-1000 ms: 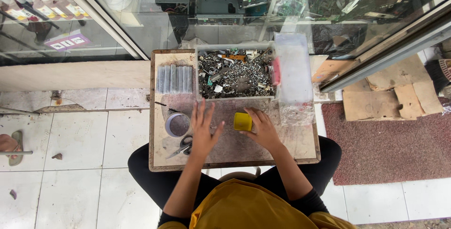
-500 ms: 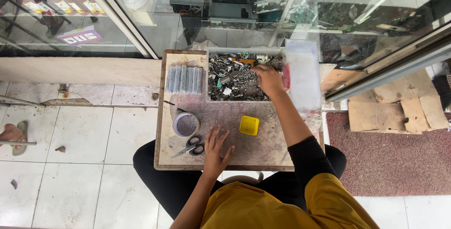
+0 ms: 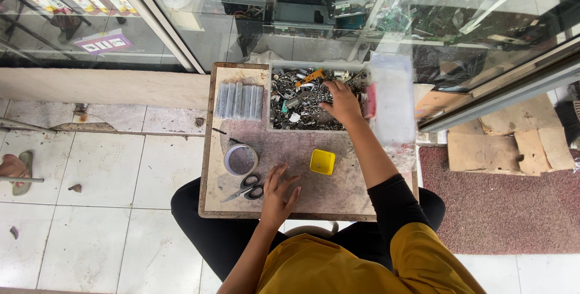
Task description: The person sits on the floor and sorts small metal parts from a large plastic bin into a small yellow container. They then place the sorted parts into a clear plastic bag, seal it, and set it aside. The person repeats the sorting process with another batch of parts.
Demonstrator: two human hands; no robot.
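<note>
Head view, 1 camera. Landmark: small wooden table (image 3: 338, 200).

Right hand (image 3: 341, 102) reaches to the table's far edge, fingers curled down into a clear bin (image 3: 278, 126) of small metal parts (image 3: 302, 110) — cannot tell whether anything is pinched.

Left hand (image 3: 278, 192) lies flat, fingers spread, holding nothing, at the table's near edge, just beside black-handled scissors (image 3: 249, 186).

Yellow cup (image 3: 322, 162) sits mid-table.

Parts likely light, hard, sharp-edged, prone to slip — best pinched singly by fingertips.

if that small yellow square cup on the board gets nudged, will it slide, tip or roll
The small yellow square plastic cup would probably slide rather than roll, since its sides are flat. It looks low and wide, so tipping seems unlikely. It appears light and nearly empty, so a brush from the left hand resting nearby on the worn wooden board could shift it.
</note>
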